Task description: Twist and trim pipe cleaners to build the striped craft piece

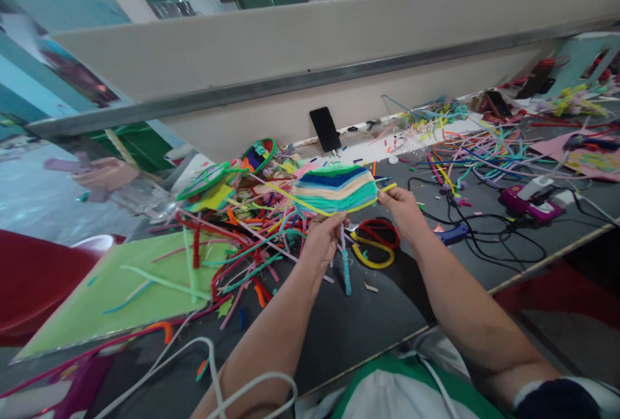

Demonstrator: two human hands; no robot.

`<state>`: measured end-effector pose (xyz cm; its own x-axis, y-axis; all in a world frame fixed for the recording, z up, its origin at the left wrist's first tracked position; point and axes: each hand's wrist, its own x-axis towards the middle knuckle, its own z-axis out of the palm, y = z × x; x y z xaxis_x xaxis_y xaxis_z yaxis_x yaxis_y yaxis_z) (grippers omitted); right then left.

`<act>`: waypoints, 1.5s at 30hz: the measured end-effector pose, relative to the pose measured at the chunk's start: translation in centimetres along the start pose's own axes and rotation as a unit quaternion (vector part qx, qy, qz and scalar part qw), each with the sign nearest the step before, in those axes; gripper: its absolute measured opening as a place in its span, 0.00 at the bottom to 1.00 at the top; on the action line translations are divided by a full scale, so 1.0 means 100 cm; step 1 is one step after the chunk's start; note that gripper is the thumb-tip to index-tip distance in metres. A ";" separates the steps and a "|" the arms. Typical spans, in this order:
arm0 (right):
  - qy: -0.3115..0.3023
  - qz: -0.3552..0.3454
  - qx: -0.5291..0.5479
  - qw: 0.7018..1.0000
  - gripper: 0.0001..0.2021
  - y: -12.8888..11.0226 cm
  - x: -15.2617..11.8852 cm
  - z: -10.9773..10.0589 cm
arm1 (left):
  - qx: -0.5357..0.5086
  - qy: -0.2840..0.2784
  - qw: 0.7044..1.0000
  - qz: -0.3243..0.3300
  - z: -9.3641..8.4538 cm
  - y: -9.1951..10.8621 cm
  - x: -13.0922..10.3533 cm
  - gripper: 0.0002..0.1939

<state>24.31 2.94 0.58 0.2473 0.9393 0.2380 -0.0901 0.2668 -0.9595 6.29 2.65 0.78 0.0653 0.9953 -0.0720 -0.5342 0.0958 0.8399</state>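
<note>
A pale partition [290, 44] spans the upper frame, above a dark table [358, 316] that fills much of the middle and lower frame. At lower left lies a green sheet [72, 316] with several fuzzy stems on it. A tangled heap of coloured stems [271, 206] spreads just left of centre, and a second heap [484, 154] lies at right. A clear bottle [140, 193] with a pink top leans at the left. The striped panel [336, 190], in bands of green, blue, cream and turquoise, is at the centre, held up above the table. The left hand [324, 235] pinches its lower edge; the right hand [400, 206] grips a yellow stem [310, 203] at the panel's right corner, and this stem runs along the panel's lower edge. A purple power strip [526, 206] sits at right among black cables. A phone [325, 130] leans against the partition, above the panel. Below the hands are a yellow loop [385, 263], a red loop [394, 233] and a turquoise-wrapped stick [346, 270].
</note>
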 end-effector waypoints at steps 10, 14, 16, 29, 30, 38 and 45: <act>0.188 -0.167 -0.096 0.963 0.18 -0.009 -0.013 0.013 | -0.038 0.036 0.999 -0.012 0.002 0.001 0.002 0.11; 0.128 -0.290 -0.245 0.916 0.08 -0.018 -0.022 0.010 | -0.050 0.041 0.997 -0.044 -0.001 0.000 0.003 0.11; 0.109 -0.275 -0.240 0.924 0.08 -0.017 -0.022 0.010 | -0.053 0.038 0.997 -0.049 -0.002 0.001 0.004 0.11; -0.067 0.028 0.209 0.975 0.11 -0.008 -0.023 0.037 | -0.068 -0.024 0.997 -0.020 0.006 -0.008 -0.003 0.14; -0.062 0.036 0.223 0.972 0.09 -0.011 -0.022 0.035 | -0.057 -0.049 0.997 -0.015 0.009 -0.009 -0.006 0.14; -0.076 0.098 0.293 0.948 0.08 -0.026 -0.004 -0.001 | 0.146 -0.341 0.921 -0.124 0.018 0.016 -0.026 0.30; -0.086 0.120 0.266 0.953 0.10 -0.033 -0.003 -0.010 | 0.419 -0.523 0.718 -0.189 0.019 0.044 -0.058 0.31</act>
<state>25.53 1.52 3.55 -0.0004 0.9962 0.0866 -0.6113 0.0683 -0.7885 5.13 -2.69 5.89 0.9033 0.3024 -0.3044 0.3541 -0.1247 0.9268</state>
